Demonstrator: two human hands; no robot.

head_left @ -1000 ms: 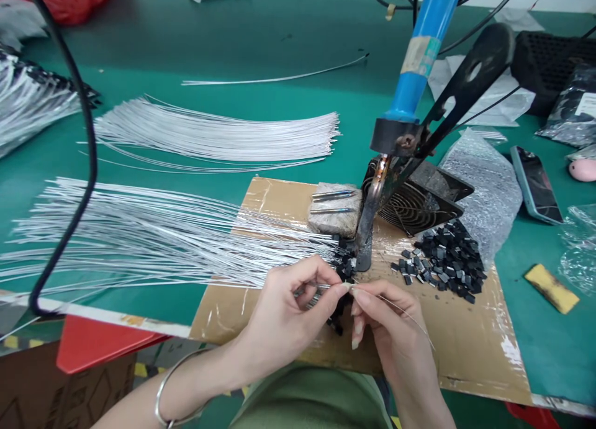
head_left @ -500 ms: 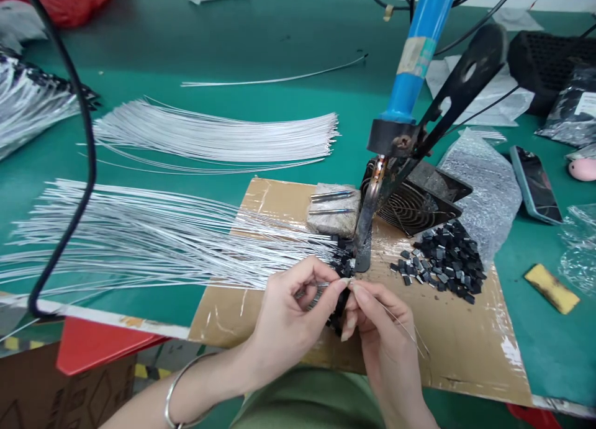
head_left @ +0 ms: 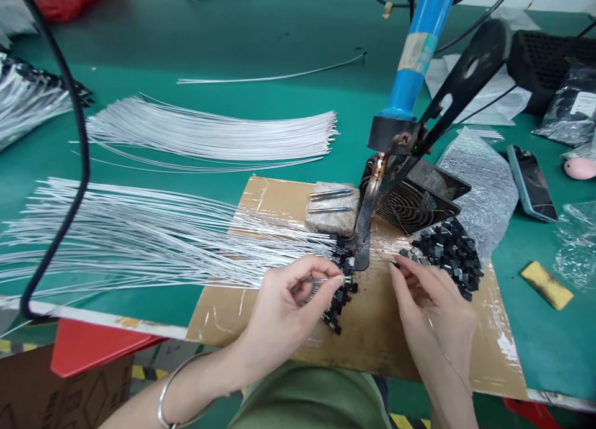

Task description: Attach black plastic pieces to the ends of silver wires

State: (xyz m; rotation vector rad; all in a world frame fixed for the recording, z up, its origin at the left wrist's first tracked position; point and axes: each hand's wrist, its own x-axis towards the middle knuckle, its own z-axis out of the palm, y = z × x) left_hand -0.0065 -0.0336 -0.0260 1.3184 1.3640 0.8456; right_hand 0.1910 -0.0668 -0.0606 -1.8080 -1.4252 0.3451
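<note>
My left hand is closed in a pinch on the end of a white wire, just left of the soldering iron's tip. Below its fingertips lie black connectors on wire ends. My right hand is at the left edge of a pile of loose black connectors. Its thumb and forefinger pinch a small black connector, partly hidden. A thin, silvery solder wire runs across that hand, and a fine end sticks out past the fingertips. The blue-handled soldering iron stands tip down in its holder.
Bundled white wires reach from the left onto the cardboard; another bundle lies behind. A small fan, a sponge block with iron tips, a phone and a yellow sponge are around. A black cable arches at left.
My right hand has moved away from the left hand, to the right, up to the connector pile. My left hand stays almost in place, still pinching the wire.
</note>
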